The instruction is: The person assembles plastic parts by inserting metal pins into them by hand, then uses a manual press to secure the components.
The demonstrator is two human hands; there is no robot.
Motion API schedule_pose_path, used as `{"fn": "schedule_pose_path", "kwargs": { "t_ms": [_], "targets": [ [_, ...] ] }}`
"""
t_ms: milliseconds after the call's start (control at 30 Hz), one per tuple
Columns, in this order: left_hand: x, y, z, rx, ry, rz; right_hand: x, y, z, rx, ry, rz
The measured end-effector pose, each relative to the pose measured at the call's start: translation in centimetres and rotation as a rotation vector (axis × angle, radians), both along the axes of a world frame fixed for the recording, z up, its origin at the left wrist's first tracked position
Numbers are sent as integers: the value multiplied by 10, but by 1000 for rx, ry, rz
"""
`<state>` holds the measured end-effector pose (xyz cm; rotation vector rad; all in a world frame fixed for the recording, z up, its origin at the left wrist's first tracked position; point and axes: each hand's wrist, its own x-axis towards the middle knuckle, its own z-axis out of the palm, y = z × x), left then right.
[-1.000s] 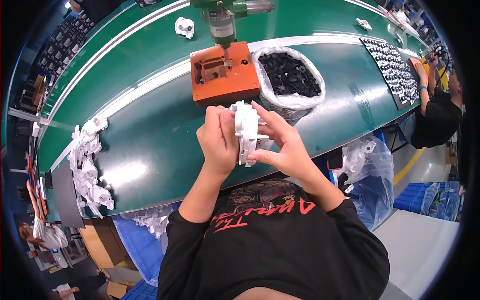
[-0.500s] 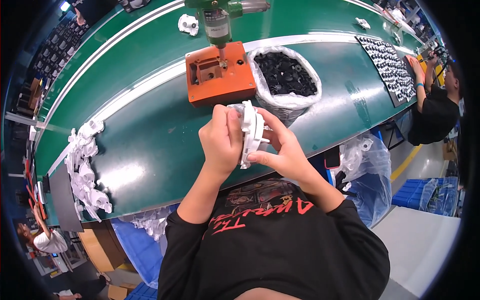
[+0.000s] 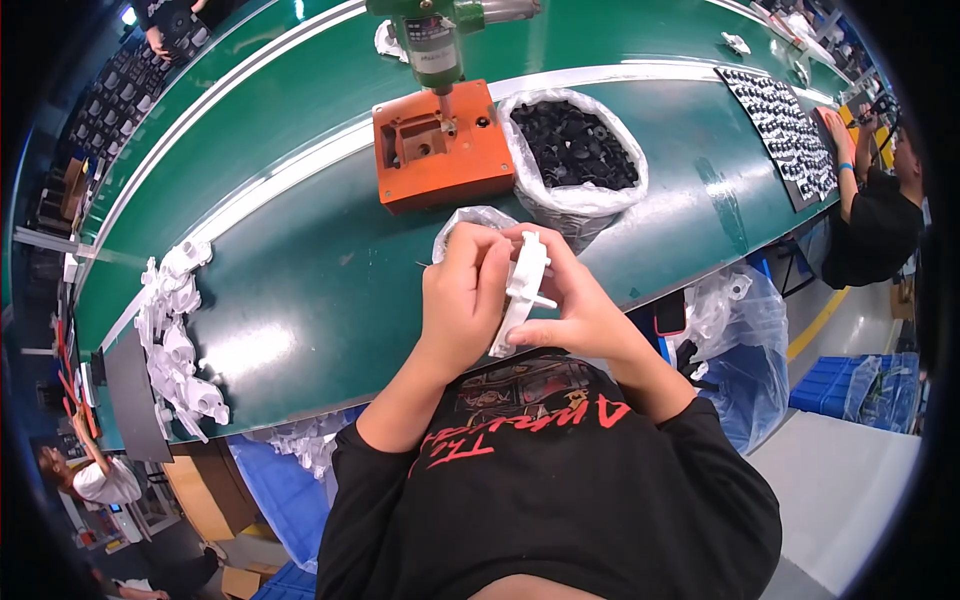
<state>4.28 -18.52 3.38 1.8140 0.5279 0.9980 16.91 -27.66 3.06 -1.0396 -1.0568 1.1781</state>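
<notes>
Both hands are in front of my chest over the near edge of the green table, closed around a white molded plastic part (image 3: 526, 280). My left hand (image 3: 465, 300) has curled fingers against its left side, and they hide part of it. From the right, my right hand (image 3: 572, 305) grips the part, thumb low on its near end and fingers behind it. The part is tilted, with its narrow side and a short peg showing. Just beyond my left hand sits a small clear plastic bag (image 3: 478, 217), its contents mostly hidden.
An orange fixture block (image 3: 440, 180) stands beneath a green press (image 3: 435, 55). To its right is a plastic-lined bag of black parts (image 3: 575, 150). White parts (image 3: 175, 340) pile up at left. A co-worker (image 3: 875, 210) works at far right beside a tray of parts (image 3: 775, 135).
My hands have come slightly nearer and to the right, turning the white part more edge-on. More of the clear bag shows. A white part on the far belt has slid right behind the press.
</notes>
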Motion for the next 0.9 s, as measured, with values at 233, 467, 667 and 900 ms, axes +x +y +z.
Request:
{"fn": "schedule_pose_path", "kwargs": {
  "t_ms": [233, 467, 667, 900],
  "targets": [
    [-9, -10, 7, -458, -281, -154, 1, 4, 2, -39, 174, -152],
    [-17, -14, 6, -136, 70, -65, -1, 7, -17, 178, -136, -150],
    [-22, 12, 17, 106, 230, 24, 21, 9, -1, 115, -215, -25],
    [-14, 89, 16, 620, 359, 222, 117, 53, -23, 93, -1051, -639]
  ]
}}
